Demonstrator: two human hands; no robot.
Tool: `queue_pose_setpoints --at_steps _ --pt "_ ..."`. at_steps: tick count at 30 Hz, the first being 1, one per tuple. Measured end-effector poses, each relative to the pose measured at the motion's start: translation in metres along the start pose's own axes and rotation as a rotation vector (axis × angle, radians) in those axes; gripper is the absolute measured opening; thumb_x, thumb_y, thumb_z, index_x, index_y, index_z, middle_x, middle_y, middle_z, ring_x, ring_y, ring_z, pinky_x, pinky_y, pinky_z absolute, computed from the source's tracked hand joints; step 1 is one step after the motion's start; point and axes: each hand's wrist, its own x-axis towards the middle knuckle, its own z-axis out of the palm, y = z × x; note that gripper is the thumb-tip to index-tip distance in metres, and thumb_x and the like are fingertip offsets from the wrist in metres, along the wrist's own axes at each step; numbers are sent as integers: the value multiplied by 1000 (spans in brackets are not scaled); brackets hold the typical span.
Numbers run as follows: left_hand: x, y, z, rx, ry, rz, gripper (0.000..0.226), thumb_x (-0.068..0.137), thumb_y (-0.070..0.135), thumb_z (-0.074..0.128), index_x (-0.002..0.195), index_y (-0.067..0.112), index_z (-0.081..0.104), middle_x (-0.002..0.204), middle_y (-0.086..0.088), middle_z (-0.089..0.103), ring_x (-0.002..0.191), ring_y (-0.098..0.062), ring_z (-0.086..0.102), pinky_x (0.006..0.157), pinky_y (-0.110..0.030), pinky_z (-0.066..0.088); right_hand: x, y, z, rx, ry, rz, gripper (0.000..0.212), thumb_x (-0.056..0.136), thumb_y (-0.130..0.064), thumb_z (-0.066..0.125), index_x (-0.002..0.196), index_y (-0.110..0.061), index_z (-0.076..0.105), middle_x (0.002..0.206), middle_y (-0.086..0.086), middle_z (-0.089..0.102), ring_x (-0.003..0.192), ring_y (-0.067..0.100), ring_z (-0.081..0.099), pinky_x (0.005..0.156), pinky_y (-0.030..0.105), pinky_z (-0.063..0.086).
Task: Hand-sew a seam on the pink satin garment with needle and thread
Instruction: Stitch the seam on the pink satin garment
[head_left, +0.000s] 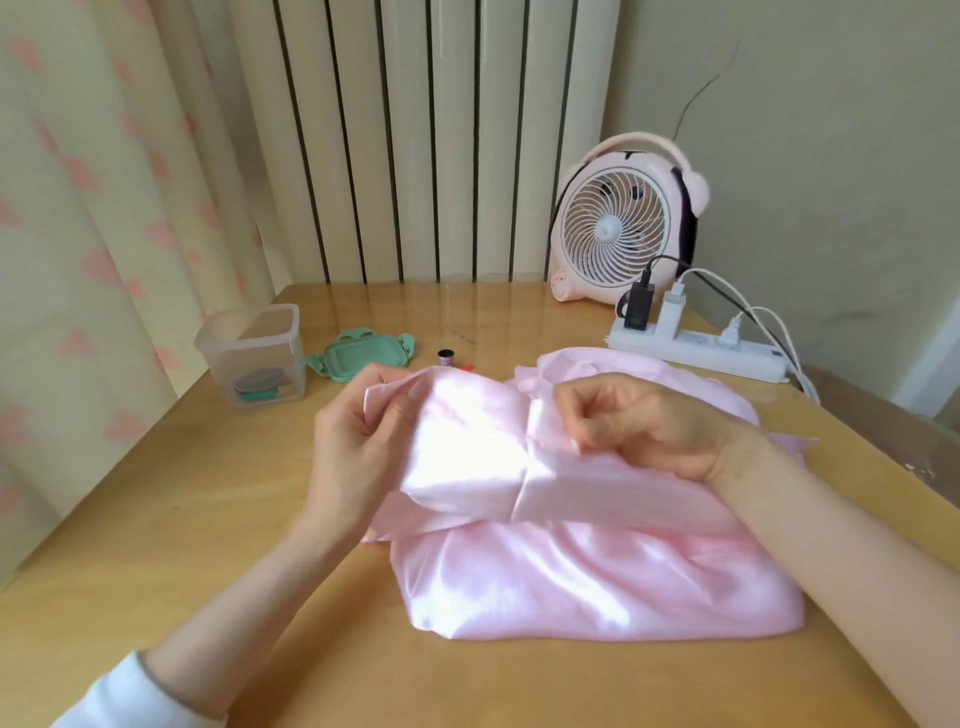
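Note:
The pink satin garment (571, 582) lies bunched on the wooden table (218, 525), with its upper part lifted between my hands. My left hand (358, 447) pinches the raised left edge of the cloth between thumb and fingers. My right hand (644, 426) rests on the cloth to the right, fingers curled and pinched together near a vertical seam line (527, 467). Whether it holds a needle is too small to tell; no thread shows. A small dark thread spool (445, 356) stands on the table behind the garment.
A clear plastic box (252, 358) with small items stands at the back left, its green lid (358, 358) beside it. A pink desk fan (623, 223) and a white power strip (696, 348) with plugs and cables occupy the back right. A curtain hangs left.

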Motion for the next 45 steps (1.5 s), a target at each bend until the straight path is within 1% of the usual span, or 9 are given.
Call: queue_pose_setpoints --at_steps 7,13,17,22,27,32,38,42,45 --pt "6 -7 -10 46 75 -64 20 93 16 57 75 15 64 77 -13 57 67 -3 48 62 -16 39 -40 -7 -40 -508 200 69 39 51 -53 83 63 -18 70 64 7 57 66 18 43 60 19 35" --pt "4 -9 -10 59 71 -56 18 92 19 57 76 22 66 78 -10 58 69 -4 49 64 -17 40 -52 -6 -48 -541 293 -38 42 48 -59 81 61 -21 70 61 -5 61 65 10 46 61 14 39" --pt "4 -7 -12 0 52 -54 21 88 25 62 71 34 69 70 13 63 68 0 52 63 -15 42 -54 -5 -46 -520 304 -60 31 50 -49 82 60 -22 70 59 -6 62 61 4 48 60 12 39" --pt "6 12 -12 -68 -161 -223 19 60 18 85 72 25 71 67 7 69 61 -5 62 55 -16 49 -55 -2 -46 -418 390 -124 40 47 -54 85 61 -19 72 62 -1 66 58 3 56 61 12 45" --pt "2 17 -6 -63 -128 -339 25 60 22 78 83 16 72 75 -1 75 69 -14 70 61 -25 56 -38 3 -27 -565 688 -324 8 64 -22 77 63 -18 70 96 0 71 98 12 61 87 22 42" --pt "-1 18 -4 -123 -131 -394 21 67 25 74 84 14 73 75 -5 74 69 -17 70 63 -28 55 -10 0 17 -519 747 -378 24 73 7 72 65 -15 68 64 3 69 54 9 59 51 19 47" --pt "-4 22 -1 -177 -174 -394 20 75 25 67 91 14 72 82 -6 75 76 -18 71 68 -28 57 19 18 47 -718 664 -300 20 72 10 70 81 -9 71 64 10 65 57 18 62 61 32 56" --pt "-6 25 0 -203 -207 -390 12 78 24 64 81 18 74 78 -3 75 71 -13 70 61 -22 55 26 27 52 -969 668 -253 34 68 -14 83 100 -17 71 62 -11 52 54 7 50 67 30 49" --pt "-6 23 -1 -188 -198 -412 19 75 28 65 86 14 72 77 -4 74 71 -15 69 63 -24 55 28 30 47 -1082 709 -332 23 72 -7 74 94 -15 73 65 -17 44 54 2 44 62 28 45"
